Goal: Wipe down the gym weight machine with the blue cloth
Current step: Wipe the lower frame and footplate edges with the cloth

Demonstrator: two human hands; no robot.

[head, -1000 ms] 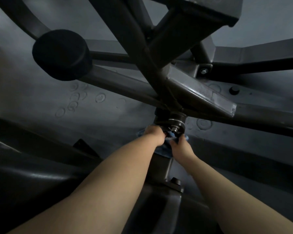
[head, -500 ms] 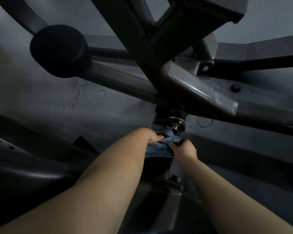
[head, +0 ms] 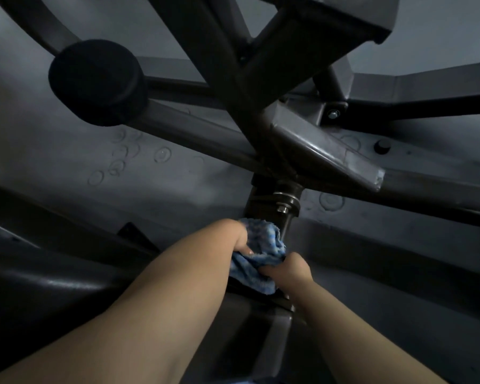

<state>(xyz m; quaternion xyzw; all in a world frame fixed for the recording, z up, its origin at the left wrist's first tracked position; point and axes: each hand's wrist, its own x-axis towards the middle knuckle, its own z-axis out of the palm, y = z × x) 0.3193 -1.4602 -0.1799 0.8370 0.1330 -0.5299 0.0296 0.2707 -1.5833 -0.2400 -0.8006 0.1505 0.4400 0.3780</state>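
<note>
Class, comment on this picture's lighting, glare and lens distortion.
Head view: dim overall; the crumpled blue terry cloth is the one clear colour; soft glare streaks the grey steel machine frame; the wide lens bows the straight bars; the round black foam pad is near-featureless shadow.

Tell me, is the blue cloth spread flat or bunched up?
Bunched up: the blue cloth is crumpled in folds, gripped by left hand and right hand against the machine's post.

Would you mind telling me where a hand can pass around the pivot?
Bare grey floor lies left, below the round black foam pad. Crowded at centre: both hands, left and right, grip the bunched blue cloth under crossing steel bars.
</note>
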